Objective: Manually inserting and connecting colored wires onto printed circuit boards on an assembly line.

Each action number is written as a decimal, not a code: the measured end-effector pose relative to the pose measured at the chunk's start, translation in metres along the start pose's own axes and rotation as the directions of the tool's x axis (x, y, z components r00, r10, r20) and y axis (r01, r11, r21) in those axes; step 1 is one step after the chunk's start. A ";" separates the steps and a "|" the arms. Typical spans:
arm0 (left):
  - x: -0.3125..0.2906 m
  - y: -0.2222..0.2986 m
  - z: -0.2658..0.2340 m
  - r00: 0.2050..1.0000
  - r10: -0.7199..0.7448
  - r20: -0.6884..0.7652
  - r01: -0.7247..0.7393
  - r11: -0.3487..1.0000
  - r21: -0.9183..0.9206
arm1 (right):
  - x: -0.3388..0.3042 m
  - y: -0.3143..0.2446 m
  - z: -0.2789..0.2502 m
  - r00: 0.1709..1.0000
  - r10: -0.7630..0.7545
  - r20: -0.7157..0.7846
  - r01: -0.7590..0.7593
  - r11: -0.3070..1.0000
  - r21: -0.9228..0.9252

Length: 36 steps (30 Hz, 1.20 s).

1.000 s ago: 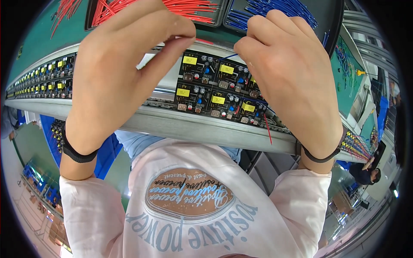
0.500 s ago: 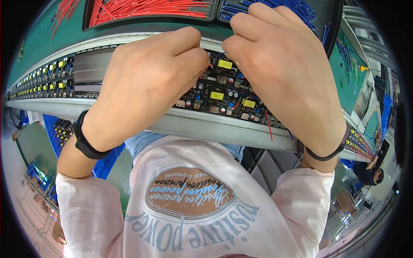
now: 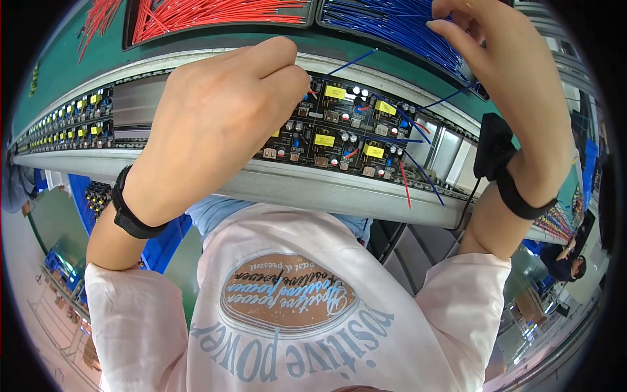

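My left hand point(image 3: 232, 114) is closed over the row of black circuit boards point(image 3: 312, 110), its fingertips pressed down at a board. What those fingers pinch is hidden behind the hand. A blue wire point(image 3: 349, 64) sticks up from the boards just right of that hand. Over the black tray of blue wires point(image 3: 398, 32), my right hand point(image 3: 486, 32) has its thumb and index finger parted, with no wire plainly held. The boards carry yellow blocks and small round parts. At their right end, several blue wires and a red wire point(image 3: 405, 186) stick out over the metal rail.
A black tray of red wires point(image 3: 219, 16) stands left of the blue one on the green table. Metal rails point(image 3: 313, 189) run along the boards. A black device with a cable point(image 3: 493, 150) sits beside my right forearm. Another person point(image 3: 565, 261) is at the far right.
My right hand has lifted off the boards and moved right and away to the blue wire tray, its fingers parting. Blue wires on the boards now show. My left hand has barely shifted.
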State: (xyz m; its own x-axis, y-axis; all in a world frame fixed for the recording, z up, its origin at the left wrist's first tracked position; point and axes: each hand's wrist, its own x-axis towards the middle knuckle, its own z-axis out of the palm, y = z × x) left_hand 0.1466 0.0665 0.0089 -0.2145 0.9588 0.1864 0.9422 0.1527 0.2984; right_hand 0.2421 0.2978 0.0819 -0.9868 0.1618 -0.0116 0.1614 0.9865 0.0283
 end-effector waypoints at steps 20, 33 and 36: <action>0.005 0.004 -0.002 0.999 -0.013 0.030 0.012 0.999 0.040 | 0.011 0.015 0.031 0.983 -0.171 -0.073 0.171 0.985 -0.008; 0.010 0.011 0.002 1.000 0.024 0.006 -0.024 1.000 -0.005 | 0.008 0.013 0.025 0.994 -0.098 -0.057 0.099 0.995 0.024; 0.013 0.017 0.001 0.997 0.081 -0.003 -0.080 0.997 0.020 | 0.008 0.006 0.019 0.974 -0.169 -0.153 0.175 0.984 0.026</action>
State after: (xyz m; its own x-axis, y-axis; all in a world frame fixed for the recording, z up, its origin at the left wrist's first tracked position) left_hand 0.1598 0.0820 0.0154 -0.1386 0.9673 0.2123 0.9613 0.0798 0.2638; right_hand 0.2352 0.3055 0.0632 -0.9905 -0.0130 0.1367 -0.0131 0.9999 -0.0004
